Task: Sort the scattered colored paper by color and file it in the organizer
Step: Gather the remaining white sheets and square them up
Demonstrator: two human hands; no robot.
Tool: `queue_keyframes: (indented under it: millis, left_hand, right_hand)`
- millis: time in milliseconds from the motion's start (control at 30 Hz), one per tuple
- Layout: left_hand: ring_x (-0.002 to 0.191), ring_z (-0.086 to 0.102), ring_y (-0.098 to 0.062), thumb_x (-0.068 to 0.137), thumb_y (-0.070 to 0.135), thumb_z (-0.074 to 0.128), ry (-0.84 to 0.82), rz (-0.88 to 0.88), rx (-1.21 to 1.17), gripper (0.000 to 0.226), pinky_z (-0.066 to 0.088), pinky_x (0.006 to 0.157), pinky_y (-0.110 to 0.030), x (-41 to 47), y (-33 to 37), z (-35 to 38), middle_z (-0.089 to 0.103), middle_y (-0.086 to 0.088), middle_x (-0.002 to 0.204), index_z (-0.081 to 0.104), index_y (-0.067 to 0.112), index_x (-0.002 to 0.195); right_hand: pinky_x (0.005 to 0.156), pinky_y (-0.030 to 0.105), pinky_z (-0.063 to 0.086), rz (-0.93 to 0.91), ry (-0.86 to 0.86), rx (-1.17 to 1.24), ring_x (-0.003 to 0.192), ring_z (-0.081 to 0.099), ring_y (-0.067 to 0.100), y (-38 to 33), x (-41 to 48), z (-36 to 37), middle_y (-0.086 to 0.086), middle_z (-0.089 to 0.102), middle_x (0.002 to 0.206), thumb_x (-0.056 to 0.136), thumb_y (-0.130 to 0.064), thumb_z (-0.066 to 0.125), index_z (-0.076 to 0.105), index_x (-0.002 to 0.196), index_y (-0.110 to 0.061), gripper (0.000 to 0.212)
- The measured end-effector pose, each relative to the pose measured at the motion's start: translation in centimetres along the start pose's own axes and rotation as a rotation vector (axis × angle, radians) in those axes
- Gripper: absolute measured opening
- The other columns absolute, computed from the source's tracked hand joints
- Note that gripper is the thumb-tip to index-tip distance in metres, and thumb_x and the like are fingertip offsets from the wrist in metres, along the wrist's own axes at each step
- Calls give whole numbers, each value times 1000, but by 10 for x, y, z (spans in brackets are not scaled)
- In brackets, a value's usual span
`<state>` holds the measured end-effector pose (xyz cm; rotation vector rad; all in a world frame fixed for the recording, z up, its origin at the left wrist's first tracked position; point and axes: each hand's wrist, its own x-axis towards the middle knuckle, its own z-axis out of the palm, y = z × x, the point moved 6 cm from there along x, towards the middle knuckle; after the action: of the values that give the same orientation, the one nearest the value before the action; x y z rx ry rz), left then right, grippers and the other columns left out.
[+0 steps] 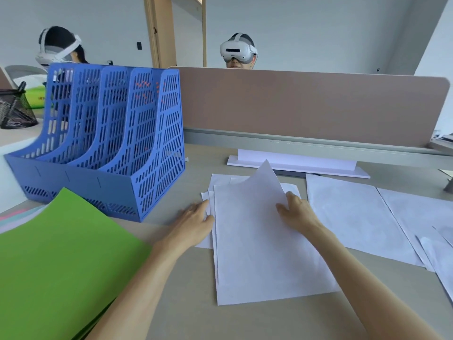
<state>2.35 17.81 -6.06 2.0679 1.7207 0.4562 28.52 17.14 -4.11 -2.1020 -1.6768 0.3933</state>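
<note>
R fingers (282, 207) pinch white sheet (257, 241) edge; L fingers (203, 207) touch stack (205, 241).

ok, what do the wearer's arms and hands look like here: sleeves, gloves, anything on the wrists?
The left forearm and right forearm are bare all the way to the frame edge, with no sleeves in view. There are no gloves on the left hand or right hand. Neither wrist shows a watch, band, strap, cable or marking.
</note>
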Motion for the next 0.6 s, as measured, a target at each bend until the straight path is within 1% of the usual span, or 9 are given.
queue_keyframes:
  millis: [33,67,100,167,233,300,400,467,600]
  left_hand:
    - [125,43,-24,95,27,30,-14,-27,-80,48,36,100,-38,0,-1,0,48,-3,136,31,24,143]
    - [115,49,-24,94,29,29,-26,-50,-133,50,39,89,-37,0,-1,0,53,-3,127,30,27,144]
    - [110,51,-24,94,32,29,-33,-69,-163,52,39,85,-36,0,-1,-1,55,-2,124,24,31,146]
    - [126,45,-25,95,39,29,1,-96,-222,58,36,93,-39,2,-3,-4,44,0,144,12,32,151]
    - [137,36,-23,97,41,32,48,-139,-271,62,32,98,-37,2,-7,-5,27,-1,156,8,28,153]
    - [135,37,-24,97,39,35,62,-155,-243,63,33,96,-34,3,-8,-3,29,-5,154,10,21,152]
    - [133,38,-25,97,35,41,45,-92,-172,57,35,97,-34,3,0,4,37,-9,148,22,12,146]
    - [134,38,-23,96,36,44,11,-61,-180,60,35,98,-33,5,5,9,36,-5,150,21,15,147]
    - [137,35,-18,94,40,47,-10,-55,-238,67,34,98,-30,6,4,10,29,4,154,16,21,150]
  right_hand:
    - [59,31,40,2,-18,45,81,53,30,-2,2,3,10,53,87,97,-28,44,41,93,-8,20]
    - [60,31,43,4,-28,101,84,55,30,-3,5,4,10,57,91,96,-29,45,46,98,-8,21]
    - [63,32,47,11,-24,170,87,59,30,-4,7,3,12,60,96,95,-29,48,50,104,-8,23]
    - [69,32,49,28,30,290,92,62,30,-2,9,-7,13,64,101,94,-26,51,56,112,-7,27]
    - [67,30,44,71,86,312,93,60,31,6,8,-21,14,62,103,95,-25,51,57,113,-3,29]
    - [70,31,43,123,95,325,97,58,32,19,10,-25,15,59,108,95,-25,50,53,114,-2,30]
    - [81,39,53,170,17,482,97,62,29,25,9,-11,11,60,112,91,-27,57,46,119,-9,35]
    - [87,43,54,159,-19,639,98,65,28,21,10,0,9,62,115,89,-21,60,41,131,-13,46]
    - [81,35,50,129,-67,800,97,64,27,9,10,7,9,61,119,89,-10,62,35,139,-12,57]
